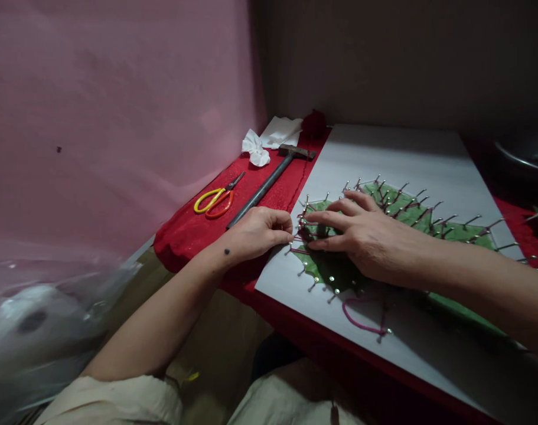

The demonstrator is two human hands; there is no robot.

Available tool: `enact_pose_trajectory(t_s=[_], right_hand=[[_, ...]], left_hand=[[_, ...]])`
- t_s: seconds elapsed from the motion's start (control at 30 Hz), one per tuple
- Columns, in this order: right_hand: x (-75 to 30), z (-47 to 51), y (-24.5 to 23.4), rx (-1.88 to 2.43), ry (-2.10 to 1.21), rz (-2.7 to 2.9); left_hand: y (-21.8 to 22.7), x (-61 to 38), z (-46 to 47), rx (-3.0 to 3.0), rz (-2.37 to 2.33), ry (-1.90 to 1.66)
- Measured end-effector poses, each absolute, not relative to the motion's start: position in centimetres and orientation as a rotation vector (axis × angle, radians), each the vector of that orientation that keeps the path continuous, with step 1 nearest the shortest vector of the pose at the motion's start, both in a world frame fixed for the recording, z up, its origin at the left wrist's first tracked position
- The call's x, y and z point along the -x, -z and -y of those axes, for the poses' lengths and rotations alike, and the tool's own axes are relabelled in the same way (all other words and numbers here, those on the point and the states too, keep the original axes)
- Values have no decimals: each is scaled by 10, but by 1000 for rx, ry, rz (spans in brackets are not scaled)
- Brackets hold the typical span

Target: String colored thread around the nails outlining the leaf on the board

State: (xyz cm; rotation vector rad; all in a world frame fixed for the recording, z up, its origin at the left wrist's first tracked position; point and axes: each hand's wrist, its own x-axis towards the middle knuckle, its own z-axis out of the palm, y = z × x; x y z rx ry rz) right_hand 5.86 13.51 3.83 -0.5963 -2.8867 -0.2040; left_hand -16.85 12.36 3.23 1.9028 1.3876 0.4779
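A white board bears a green leaf-like shape ringed and crossed by several upright nails. Dark red yarn runs between the nails at the left end. My left hand is at the board's left edge, thumb and forefinger pinched on the yarn. Over the green shape, my right hand lies palm down with its fingers spread, the tips among the nails. Its forearm hides part of the shape. A loose magenta loop of the yarn hangs by a nail near the front edge.
Left of the board, a hammer and scissors with yellow and orange handles lie on red cloth. Crumpled white tissue and a red yarn ball sit behind. A metal bowl stands at right. A pink wall rises at left.
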Motion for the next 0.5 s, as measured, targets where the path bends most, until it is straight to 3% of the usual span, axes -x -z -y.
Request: enact_pose_trajectory(t_s=[0.5], right_hand=[[-60, -112, -41, 705, 176, 2729]], left_hand=[[-33, 177, -104, -2048, -1339, -533]])
